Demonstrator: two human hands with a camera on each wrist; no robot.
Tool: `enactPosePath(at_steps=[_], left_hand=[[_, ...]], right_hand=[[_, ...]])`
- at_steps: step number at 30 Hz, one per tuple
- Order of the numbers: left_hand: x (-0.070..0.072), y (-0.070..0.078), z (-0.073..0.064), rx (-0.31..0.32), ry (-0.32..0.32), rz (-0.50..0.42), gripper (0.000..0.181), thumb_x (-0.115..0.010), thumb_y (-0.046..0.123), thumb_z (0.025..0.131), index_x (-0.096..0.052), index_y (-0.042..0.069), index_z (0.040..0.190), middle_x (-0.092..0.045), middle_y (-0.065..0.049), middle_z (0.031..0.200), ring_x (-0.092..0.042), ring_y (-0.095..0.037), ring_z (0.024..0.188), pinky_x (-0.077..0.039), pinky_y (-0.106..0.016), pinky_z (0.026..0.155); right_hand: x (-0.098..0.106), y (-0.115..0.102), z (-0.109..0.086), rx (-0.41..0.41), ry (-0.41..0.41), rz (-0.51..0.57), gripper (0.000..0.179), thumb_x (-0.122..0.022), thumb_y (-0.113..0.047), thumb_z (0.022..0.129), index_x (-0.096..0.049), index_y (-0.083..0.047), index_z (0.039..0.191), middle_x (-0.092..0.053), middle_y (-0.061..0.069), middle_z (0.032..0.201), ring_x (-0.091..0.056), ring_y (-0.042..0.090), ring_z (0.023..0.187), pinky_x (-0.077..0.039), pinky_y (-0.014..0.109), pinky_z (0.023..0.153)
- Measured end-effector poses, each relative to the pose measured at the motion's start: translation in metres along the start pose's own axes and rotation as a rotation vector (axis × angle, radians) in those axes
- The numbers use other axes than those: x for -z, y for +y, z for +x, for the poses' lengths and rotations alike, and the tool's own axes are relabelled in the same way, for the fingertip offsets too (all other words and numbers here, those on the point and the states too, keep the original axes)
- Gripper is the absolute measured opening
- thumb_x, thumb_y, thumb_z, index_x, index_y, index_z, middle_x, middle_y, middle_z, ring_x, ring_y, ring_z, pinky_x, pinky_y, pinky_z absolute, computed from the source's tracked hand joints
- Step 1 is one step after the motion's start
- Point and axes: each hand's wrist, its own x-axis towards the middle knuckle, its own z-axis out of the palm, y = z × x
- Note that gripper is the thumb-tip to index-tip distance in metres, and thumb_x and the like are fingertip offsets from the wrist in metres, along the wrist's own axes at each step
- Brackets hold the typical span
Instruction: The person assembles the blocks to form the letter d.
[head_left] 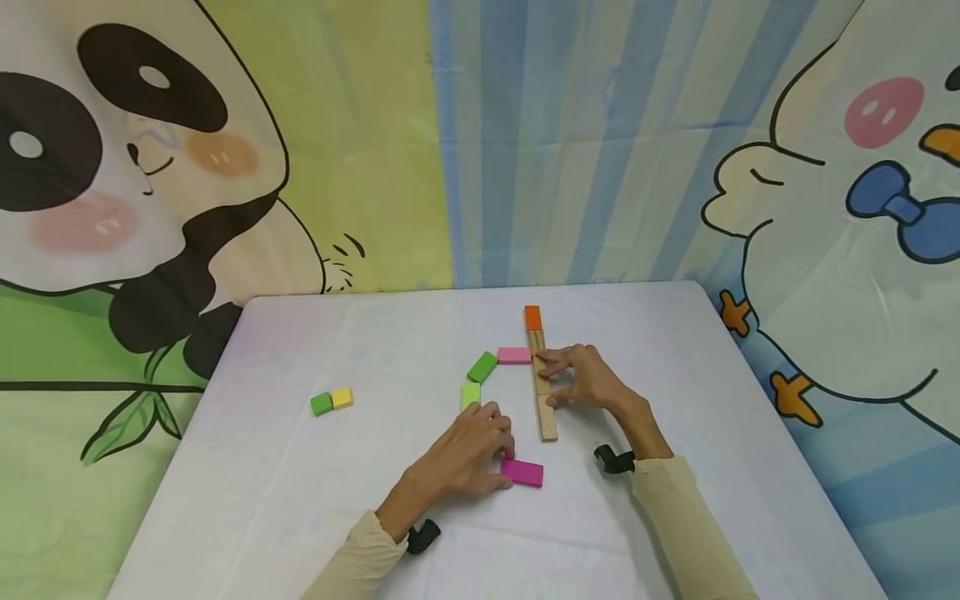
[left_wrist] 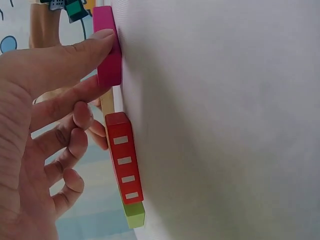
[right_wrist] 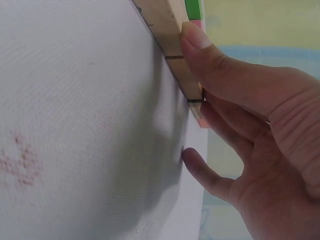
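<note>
On the white table (head_left: 285, 500), near the wooden row (head_left: 547, 421), the left hand (head_left: 468, 450) pinches a light-looking pink block (head_left: 527, 473) by its end; the spread right hand (head_left: 592, 379) maybe presses the row.

The right hand (right_wrist: 265, 140) touches pale rectangular wooden blocks (right_wrist: 167, 32) with its thumb — index-finger contact unclear — inside the white tabletop (right_wrist: 75, 95) edge.

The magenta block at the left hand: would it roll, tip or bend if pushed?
The magenta block would probably slide rather than roll, since its faces are flat. Tipping seems unlikely, as it lies long and low on the table. It also looks stiff: no dent shows where the left hand pinches it.
</note>
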Motion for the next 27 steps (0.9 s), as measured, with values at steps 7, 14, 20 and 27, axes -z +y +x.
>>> enactPosePath(at_steps=[7, 14, 20, 27], left_hand=[[0.000, -0.003, 0.003, 0.031, 0.004, 0.034, 0.031, -0.089, 0.056, 0.083, -0.077, 0.029, 0.091, -0.059, 0.014, 0.088, -0.047, -0.010, 0.095, -0.037, -0.032, 0.088], [-0.003, -0.007, 0.007, 0.027, 0.026, 0.074, 0.035, -0.087, 0.061, 0.082, -0.075, 0.029, 0.089, -0.055, 0.014, 0.085, -0.046, -0.010, 0.092, -0.034, -0.033, 0.086], [0.001, -0.011, 0.011, 0.033, 0.026, 0.092, 0.033, -0.088, 0.060, 0.080, -0.076, 0.030, 0.087, -0.054, 0.013, 0.082, -0.046, -0.011, 0.091, -0.035, -0.034, 0.086], [0.002, -0.011, 0.011, 0.064, -0.011, 0.075, 0.033, -0.087, 0.061, 0.083, -0.077, 0.030, 0.091, -0.058, 0.013, 0.086, -0.046, -0.011, 0.093, -0.036, -0.035, 0.088]], right_hand=[[0.000, 0.000, 0.001, -0.008, -0.004, 0.014, 0.057, -0.102, -0.009, 0.071, -0.081, -0.006, 0.124, -0.065, 0.008, 0.154, -0.057, 0.040, 0.149, -0.041, 0.062, 0.124], [0.001, -0.001, 0.001, -0.005, -0.008, 0.009, 0.057, -0.102, -0.010, 0.072, -0.081, -0.006, 0.124, -0.065, 0.008, 0.154, -0.058, 0.040, 0.148, -0.042, 0.062, 0.123], [0.002, -0.001, 0.001, -0.006, -0.009, 0.010, 0.056, -0.102, -0.010, 0.073, -0.081, -0.007, 0.125, -0.065, 0.007, 0.155, -0.058, 0.040, 0.148, -0.042, 0.062, 0.124], [0.002, -0.002, 0.000, -0.020, -0.011, 0.023, 0.056, -0.102, -0.010, 0.073, -0.081, -0.007, 0.125, -0.065, 0.007, 0.155, -0.057, 0.039, 0.149, -0.042, 0.062, 0.124]])
